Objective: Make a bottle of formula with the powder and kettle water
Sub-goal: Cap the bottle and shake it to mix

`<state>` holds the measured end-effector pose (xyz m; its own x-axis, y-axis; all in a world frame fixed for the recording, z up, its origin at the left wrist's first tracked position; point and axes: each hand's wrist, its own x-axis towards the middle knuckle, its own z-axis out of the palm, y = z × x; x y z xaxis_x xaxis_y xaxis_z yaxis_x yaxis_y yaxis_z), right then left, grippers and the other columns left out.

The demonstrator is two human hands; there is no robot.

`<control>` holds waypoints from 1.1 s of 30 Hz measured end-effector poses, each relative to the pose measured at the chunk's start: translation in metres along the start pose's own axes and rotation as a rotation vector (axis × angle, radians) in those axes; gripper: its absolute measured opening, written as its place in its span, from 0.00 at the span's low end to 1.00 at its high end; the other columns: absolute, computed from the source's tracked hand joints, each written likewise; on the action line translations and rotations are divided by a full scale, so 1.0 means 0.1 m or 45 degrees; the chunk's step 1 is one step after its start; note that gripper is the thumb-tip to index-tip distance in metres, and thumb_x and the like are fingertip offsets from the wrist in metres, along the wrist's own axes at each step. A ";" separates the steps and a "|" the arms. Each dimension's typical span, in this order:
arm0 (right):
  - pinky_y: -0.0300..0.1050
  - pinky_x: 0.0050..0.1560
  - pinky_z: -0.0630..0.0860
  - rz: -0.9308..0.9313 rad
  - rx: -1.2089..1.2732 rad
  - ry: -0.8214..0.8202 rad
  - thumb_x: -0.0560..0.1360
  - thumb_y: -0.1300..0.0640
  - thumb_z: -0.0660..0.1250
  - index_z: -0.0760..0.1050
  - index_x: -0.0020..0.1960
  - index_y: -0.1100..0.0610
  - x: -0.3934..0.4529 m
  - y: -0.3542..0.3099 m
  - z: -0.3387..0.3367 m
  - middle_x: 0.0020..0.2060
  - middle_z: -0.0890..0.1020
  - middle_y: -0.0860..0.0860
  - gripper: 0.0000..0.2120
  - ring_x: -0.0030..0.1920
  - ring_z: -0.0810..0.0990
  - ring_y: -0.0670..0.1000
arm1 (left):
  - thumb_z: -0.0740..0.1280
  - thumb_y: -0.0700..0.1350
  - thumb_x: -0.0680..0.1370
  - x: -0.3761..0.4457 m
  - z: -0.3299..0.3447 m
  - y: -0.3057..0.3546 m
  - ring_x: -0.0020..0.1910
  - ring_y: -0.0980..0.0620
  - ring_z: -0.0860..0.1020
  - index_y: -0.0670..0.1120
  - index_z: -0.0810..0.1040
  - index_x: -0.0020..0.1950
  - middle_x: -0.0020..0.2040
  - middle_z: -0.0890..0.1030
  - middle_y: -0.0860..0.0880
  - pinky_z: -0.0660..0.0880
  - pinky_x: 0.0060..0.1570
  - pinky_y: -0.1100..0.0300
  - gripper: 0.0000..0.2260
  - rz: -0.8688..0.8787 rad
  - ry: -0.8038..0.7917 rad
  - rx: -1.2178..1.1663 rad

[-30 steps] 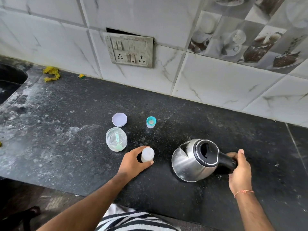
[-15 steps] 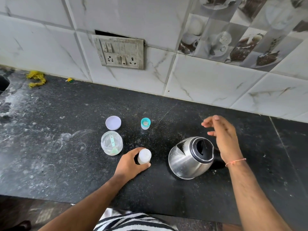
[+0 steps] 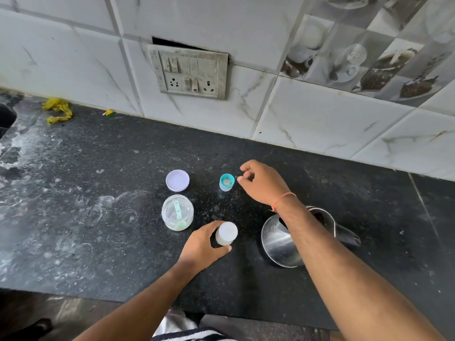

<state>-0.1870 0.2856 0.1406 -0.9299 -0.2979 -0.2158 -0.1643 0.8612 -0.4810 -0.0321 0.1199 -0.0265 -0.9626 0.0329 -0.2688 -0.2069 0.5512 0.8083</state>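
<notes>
My left hand (image 3: 200,247) grips a small white bottle (image 3: 226,233) standing upright on the black counter. My right hand (image 3: 262,184) hovers just right of the teal-ringed bottle cap (image 3: 226,182), its fingers loosely curled and holding nothing. A clear powder jar (image 3: 177,212) with a green scoop inside stands open to the left of the bottle, and its lilac lid (image 3: 177,180) lies behind it. The steel kettle (image 3: 280,239) with a black handle sits on the right, partly hidden under my right forearm.
A switch and socket plate (image 3: 189,71) is set in the tiled wall behind. Yellow scraps (image 3: 57,110) lie at the back left by the sink edge (image 3: 7,116). White powdery smears cover the counter's left part (image 3: 49,205).
My right hand let go of the kettle handle, rose, and moved left across the kettle to beside the teal cap. My left hand kept its hold on the bottle.
</notes>
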 end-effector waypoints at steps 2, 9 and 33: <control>0.51 0.65 0.79 0.018 -0.106 -0.057 0.83 0.49 0.72 0.76 0.74 0.52 0.19 -0.05 0.17 0.65 0.84 0.50 0.20 0.61 0.83 0.52 | 0.81 0.54 0.75 -0.01 0.01 -0.01 0.65 0.62 0.77 0.59 0.76 0.75 0.65 0.79 0.65 0.71 0.63 0.68 0.31 0.022 -0.007 0.013; 0.56 0.65 0.81 0.121 -0.368 -0.128 0.75 0.41 0.80 0.71 0.79 0.52 0.62 0.03 0.67 0.71 0.78 0.53 0.38 0.68 0.80 0.58 | 0.78 0.58 0.76 0.03 0.00 -0.11 0.66 0.60 0.79 0.60 0.74 0.76 0.69 0.81 0.60 0.77 0.64 0.62 0.29 0.099 -0.023 0.047; 0.53 0.60 0.85 0.067 -0.241 0.080 0.79 0.47 0.79 0.80 0.69 0.53 0.49 -0.05 0.55 0.60 0.87 0.52 0.22 0.59 0.85 0.54 | 0.78 0.58 0.76 0.04 -0.02 -0.12 0.74 0.56 0.76 0.58 0.74 0.78 0.74 0.80 0.56 0.76 0.73 0.55 0.31 0.130 -0.033 0.044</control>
<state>-0.2135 0.2443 0.0858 -0.9566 -0.2295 -0.1797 -0.1687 0.9386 -0.3009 -0.0334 0.1116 -0.0361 -0.9735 0.1119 -0.1997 -0.1012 0.5721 0.8139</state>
